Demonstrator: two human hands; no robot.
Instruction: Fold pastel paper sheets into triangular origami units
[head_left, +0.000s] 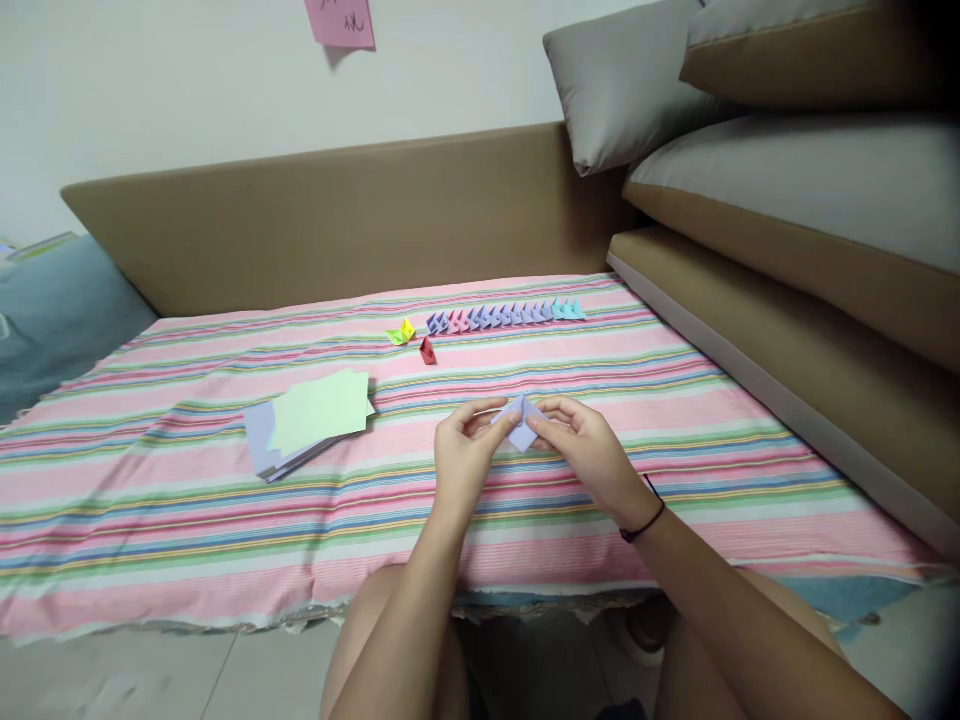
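Note:
My left hand (463, 450) and my right hand (583, 445) both pinch a small lavender folded paper (521, 422) between them, held just above the striped cloth (187, 500). The paper is partly folded into a pointed shape. A black band circles my right wrist. To the left of my hands lies a stack of coloured paper sheets (311, 428), pale green on top. Farther back runs a row of several small folded paper pieces (506, 314) in purple, pink and teal, with a yellow-green folded piece (401, 333) and a red folded piece (427, 350) beside it.
The striped cloth covers a low bed with a tan headboard (337, 215) along the back. Tan and grey cushions (787, 200) are stacked at the right. A pink note (341, 22) hangs on the wall. My knees show below the bed edge.

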